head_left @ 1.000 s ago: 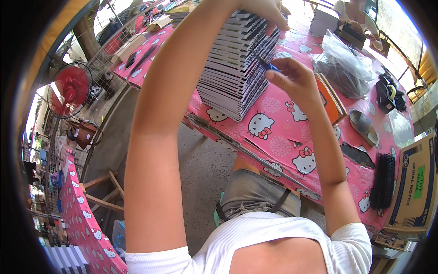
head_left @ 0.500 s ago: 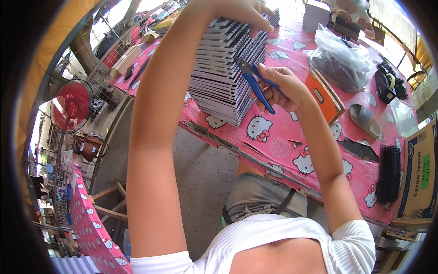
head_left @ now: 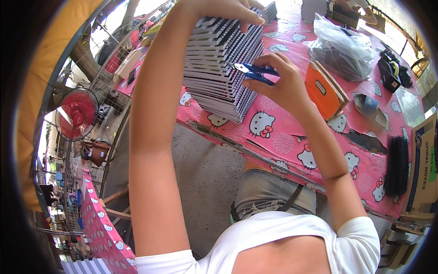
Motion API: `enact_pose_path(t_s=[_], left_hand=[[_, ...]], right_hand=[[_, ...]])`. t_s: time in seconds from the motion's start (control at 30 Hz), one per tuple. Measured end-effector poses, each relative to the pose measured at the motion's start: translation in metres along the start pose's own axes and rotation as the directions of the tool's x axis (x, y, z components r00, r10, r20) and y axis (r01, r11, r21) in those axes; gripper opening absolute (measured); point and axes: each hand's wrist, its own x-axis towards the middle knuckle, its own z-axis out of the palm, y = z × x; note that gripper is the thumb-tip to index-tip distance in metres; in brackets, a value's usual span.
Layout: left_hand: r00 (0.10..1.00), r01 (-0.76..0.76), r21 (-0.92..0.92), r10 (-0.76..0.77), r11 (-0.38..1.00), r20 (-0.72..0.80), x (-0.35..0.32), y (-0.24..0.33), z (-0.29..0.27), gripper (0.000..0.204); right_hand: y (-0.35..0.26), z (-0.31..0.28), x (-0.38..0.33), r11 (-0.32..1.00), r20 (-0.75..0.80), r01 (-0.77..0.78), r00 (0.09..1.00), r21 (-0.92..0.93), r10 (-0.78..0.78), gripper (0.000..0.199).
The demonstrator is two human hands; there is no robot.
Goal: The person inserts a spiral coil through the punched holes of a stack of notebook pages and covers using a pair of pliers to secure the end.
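- Right hand [head_left: 286, 82], forearm slanting up beside the notebook stack [head_left: 219, 64], is clamped on blue-handled cutters [head_left: 262, 70] at the stack's right.
- Their long axis runs crosswise, tips pointing left at the stack's spiral side; contact is unclear.
- Left hand [head_left: 223, 10] bends over the stack's top; I cannot tell its grip.
- Stack rises tall from the bench [head_left: 285, 125].

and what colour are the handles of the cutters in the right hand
The cutters' handles are blue, shown best in the head view.
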Motion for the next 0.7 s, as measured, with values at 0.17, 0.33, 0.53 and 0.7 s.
enact_pose_path(t_s=[0.17, 0.33, 0.53, 0.7], left_hand=[[0.982, -0.143, -0.007, 0.141, 0.990, -0.128, -0.004, -0.003, 0.006, 0.043], [0.974, -0.194, 0.109, 0.205, 0.975, -0.100, 0.000, -0.004, 0.003, 0.040], [0.985, -0.138, 0.064, 0.144, 0.988, -0.092, -0.004, -0.002, 0.002, 0.040], [0.995, -0.067, 0.077, 0.073, 0.995, -0.070, 0.000, -0.002, 0.004, 0.041]], right_hand=[[-0.001, 0.004, 0.002, 0.982, -0.049, 0.124, 0.990, -0.146, -0.132, 0.043], [0.008, -0.020, 0.017, 0.511, 0.626, -0.756, 0.639, 0.408, 0.446, 0.042], [0.003, -0.005, -0.002, 0.943, 0.280, -0.300, 0.927, 0.145, 0.251, 0.041], [0.011, 0.003, -0.004, 0.994, -0.014, 0.079, 0.997, -0.076, -0.081, 0.043]])
